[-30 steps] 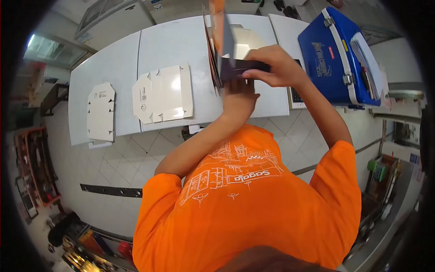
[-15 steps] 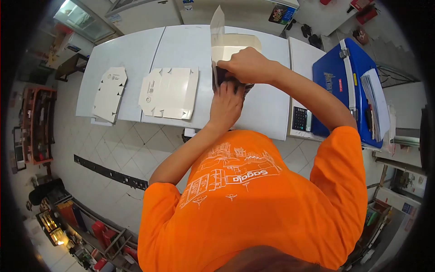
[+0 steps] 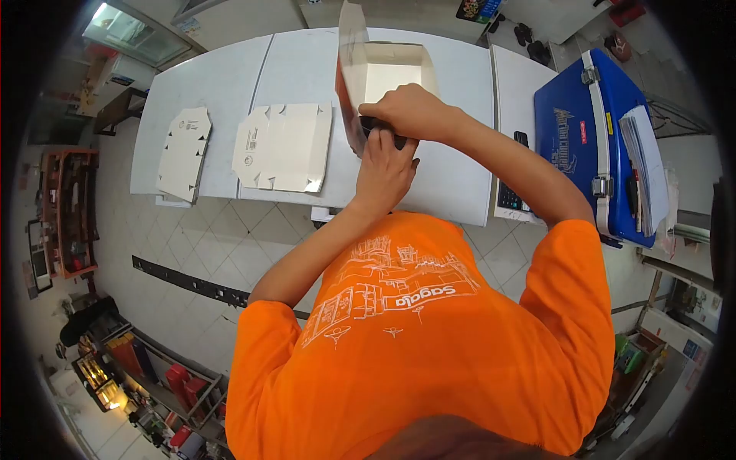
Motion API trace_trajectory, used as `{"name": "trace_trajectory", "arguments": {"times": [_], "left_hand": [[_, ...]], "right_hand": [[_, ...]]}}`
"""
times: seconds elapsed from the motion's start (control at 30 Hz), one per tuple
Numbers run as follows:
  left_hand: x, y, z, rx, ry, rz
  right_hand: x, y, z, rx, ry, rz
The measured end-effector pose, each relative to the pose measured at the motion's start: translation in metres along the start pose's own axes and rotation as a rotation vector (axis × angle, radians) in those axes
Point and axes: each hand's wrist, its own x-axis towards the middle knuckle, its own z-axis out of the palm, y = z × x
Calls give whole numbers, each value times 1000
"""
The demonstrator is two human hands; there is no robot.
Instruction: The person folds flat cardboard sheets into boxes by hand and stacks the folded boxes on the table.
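A partly folded cardboard box (image 3: 393, 79), white inside with a dark printed outer side, stands on the white table near its middle. Its tall lid panel (image 3: 353, 57) rises on the left side. My right hand (image 3: 410, 112) is closed over the near left corner of the box, thumb pointing left. Just below it, my left hand (image 3: 383, 172) grips the near wall, with its fingers over the top edge and the thumb to the right. Their fingertips are partly hidden where the two hands meet.
Flat white box blanks (image 3: 285, 148) lie left of the box, with more blanks (image 3: 185, 153) farther left. On the right are a blue cooler box (image 3: 586, 146) with papers against its side and a calculator (image 3: 511, 197). A white table (image 3: 452, 180) carries the work.
The view has shifted a little. The box's lid panel has swung left and more of the white inside shows. Both hands stay at the near wall, the left fingers now more bent.
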Motion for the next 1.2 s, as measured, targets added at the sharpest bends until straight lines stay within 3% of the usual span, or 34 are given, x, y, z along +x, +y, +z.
{"name": "trace_trajectory", "arguments": {"times": [0.17, 0.27, 0.37, 0.43, 0.47, 0.57, 0.67, 0.77, 0.8, 0.9, 0.97, 1.03, 1.1, 1.2], "left_hand": [[0, -9, 5, 44, 8, 60], [-2, -15, 10, 173, 11, 222], [-1, 4, -13, 53, -129, 11], [8, 9, -32, 12, -18, 70], [10, 12, -37, -10, 38, 92], [23, 14, -30, 79, -123, 47], [21, 13, -17, 187, -163, 109], [9, 6, -36, 7, -128, 202], [3, 4, -48, -69, -47, 291], [-50, -56, -32, -616, -297, 539], [-89, -126, 6, -463, -699, 367], [-112, -181, 39, -628, -454, -255], [-106, -222, 59, -292, -216, -306], [-88, -242, 90, -136, -205, -524]], "right_hand": [[-21, -13, 4, 290, -54, 131], [-27, -20, 3, 324, -105, 155], [-28, -2, -17, 291, -96, 125], [-25, 8, -46, 313, 14, 338], [-15, 19, -52, 205, 122, 388], [29, 75, 2, -263, 520, 172], [59, 107, 47, -546, 321, 332], [53, 98, 30, -249, 269, 333], [46, 86, 17, -313, 393, 331], [2, 37, -22, -209, 662, 298], [-25, -1, -39, -18, 779, 387], [-40, -51, -46, 21, 939, 458], [-41, -88, -22, 157, 1238, 465], [-26, -151, -9, 251, 1308, 387]]}}
